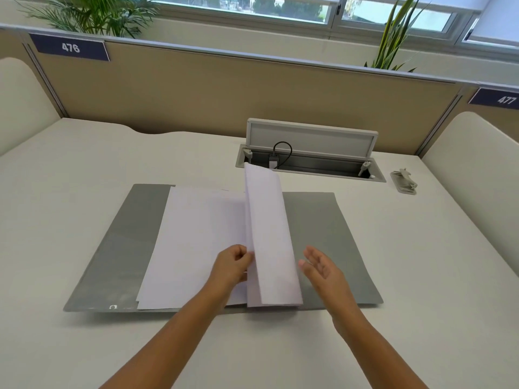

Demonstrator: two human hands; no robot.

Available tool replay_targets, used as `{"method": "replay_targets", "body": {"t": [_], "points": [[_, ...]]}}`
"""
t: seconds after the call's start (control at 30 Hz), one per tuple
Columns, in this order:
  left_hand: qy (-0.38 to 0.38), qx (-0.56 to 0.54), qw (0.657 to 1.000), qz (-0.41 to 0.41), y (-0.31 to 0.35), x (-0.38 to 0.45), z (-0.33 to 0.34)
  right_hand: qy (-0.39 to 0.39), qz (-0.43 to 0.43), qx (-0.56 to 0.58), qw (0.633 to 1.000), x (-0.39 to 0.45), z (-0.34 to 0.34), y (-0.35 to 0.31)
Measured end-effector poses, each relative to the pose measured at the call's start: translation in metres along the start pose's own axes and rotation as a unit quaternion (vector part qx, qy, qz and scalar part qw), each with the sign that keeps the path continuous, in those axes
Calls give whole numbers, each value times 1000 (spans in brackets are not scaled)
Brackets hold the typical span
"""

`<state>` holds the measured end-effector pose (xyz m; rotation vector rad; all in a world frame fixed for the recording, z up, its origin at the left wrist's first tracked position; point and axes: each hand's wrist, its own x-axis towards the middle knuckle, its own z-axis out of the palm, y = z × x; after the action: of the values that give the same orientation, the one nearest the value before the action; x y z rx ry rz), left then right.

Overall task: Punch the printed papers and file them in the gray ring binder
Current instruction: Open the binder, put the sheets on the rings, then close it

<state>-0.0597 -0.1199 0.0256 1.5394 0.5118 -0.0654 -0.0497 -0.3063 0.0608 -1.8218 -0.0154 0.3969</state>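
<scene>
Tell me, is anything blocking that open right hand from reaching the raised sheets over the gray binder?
Nothing visible. The right hand hovers open beside the raised sheets, with only bare gray binder cover beneath. The left hand pinches those sheets from the other side.

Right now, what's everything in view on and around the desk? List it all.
binder: 1, gray, open flat mid-desk
papers: 1 stack, white, on the binder; some sheets lifted upright at the middle
punch: 1, light gray, far right of desk
cable box: 1, gray, lid raised, behind the binder; black cable inside
desk: 1, off-white
partition: 1, tan, behind the desk
number plates: 2, dark blue, 476 at left, 477 at right
plants: 2, green, behind the partition, left and right
left hand: pinching the lifted sheets
right hand: open, beside the sheets, touching nothing
</scene>
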Motion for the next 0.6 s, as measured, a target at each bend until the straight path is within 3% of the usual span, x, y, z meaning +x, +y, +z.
{"method": "replay_targets", "body": {"t": [0.23,0.43,0.6], "points": [[60,-16,998,-31,-4,3,-52,18,4,29,999,3,-11,5],[-46,-56,997,-34,8,-7,-4,37,-15,22,999,4,-2,4],[-26,-40,998,-38,8,-1,2,111,-64,54,990,3,-13,12]]}}
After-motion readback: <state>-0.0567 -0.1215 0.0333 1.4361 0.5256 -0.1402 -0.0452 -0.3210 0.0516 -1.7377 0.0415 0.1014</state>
